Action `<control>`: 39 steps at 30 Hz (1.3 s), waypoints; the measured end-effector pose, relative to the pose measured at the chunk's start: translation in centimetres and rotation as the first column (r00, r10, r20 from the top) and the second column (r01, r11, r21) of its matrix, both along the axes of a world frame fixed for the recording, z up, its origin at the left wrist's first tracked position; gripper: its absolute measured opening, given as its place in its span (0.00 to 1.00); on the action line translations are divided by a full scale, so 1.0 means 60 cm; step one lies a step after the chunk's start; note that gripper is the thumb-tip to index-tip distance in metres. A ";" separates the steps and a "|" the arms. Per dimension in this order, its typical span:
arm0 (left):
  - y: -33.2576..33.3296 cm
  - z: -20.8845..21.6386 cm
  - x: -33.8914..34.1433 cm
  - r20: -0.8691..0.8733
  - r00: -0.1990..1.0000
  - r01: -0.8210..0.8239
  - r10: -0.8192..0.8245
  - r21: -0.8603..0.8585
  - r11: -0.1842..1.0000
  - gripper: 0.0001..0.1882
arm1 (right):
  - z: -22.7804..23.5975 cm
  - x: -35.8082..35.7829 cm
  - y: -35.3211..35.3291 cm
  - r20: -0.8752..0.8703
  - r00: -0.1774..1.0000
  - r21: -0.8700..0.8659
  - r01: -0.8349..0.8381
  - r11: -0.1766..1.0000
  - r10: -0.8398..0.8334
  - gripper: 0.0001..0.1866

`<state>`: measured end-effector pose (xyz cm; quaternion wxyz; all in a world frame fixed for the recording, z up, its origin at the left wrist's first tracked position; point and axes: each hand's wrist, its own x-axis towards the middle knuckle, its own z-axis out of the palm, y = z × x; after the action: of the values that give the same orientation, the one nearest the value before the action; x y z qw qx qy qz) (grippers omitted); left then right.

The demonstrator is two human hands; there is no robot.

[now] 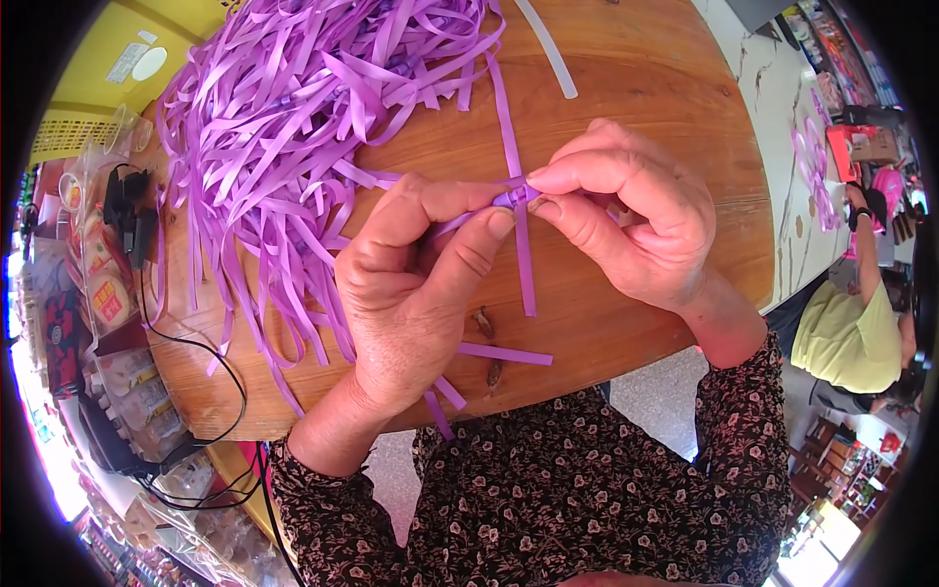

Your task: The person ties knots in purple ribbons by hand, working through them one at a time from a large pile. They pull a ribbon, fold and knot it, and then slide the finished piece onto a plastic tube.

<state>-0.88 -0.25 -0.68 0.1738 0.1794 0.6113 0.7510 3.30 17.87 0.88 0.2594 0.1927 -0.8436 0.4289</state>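
Between my fingertips, above a wooden table point(626, 78), is a purple ribbon point(525, 269) with a small purple plastic piece point(514, 197) on it, perhaps a clip or buckle. My left hand point(411, 284) pinches the piece's left end between thumb and forefinger, and ribbon runs back under its fingers. At the other end, thumb and forefinger of my right hand point(636, 210) close on the ribbon and the piece's edge. My fingertips hide part of it. A large tangled pile of purple ribbons point(303, 108) lies at the far left, its loose ends trailing beneath my left hand.
A pale strip point(553, 54) lies at the table's far side. Along the left stand a yellow basket point(83, 73), plastic bags point(103, 264) and a black cable point(230, 367). More purple ribbons point(814, 161) lie on a white marbled table point(758, 59) at right, near a person in yellow point(846, 333).
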 end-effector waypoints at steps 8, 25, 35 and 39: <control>-0.001 -0.003 -0.003 -0.046 0.999 -0.026 0.024 -0.039 0.999 0.06 | -0.006 -0.005 0.003 -0.169 0.985 0.101 0.046 0.994 -0.028 0.12; -0.002 -0.002 -0.004 -0.160 0.987 -0.045 0.029 -0.098 0.994 0.06 | -0.002 -0.001 0.000 -0.084 0.996 0.109 -0.032 0.994 0.041 0.11; -0.007 -0.003 -0.007 -0.416 0.910 -0.062 -0.001 -0.138 0.988 0.09 | 0.008 0.002 0.001 0.023 0.998 0.067 -0.062 0.996 0.061 0.10; -0.016 0.014 -0.002 -0.357 0.928 0.000 -0.104 -0.281 0.960 0.08 | 0.013 0.005 0.003 -0.015 0.998 0.154 -0.060 0.986 0.063 0.10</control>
<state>-0.98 -1.18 0.16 0.0994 0.3073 0.7267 0.6063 3.58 18.02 1.64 0.2386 0.2423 -0.8652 0.3685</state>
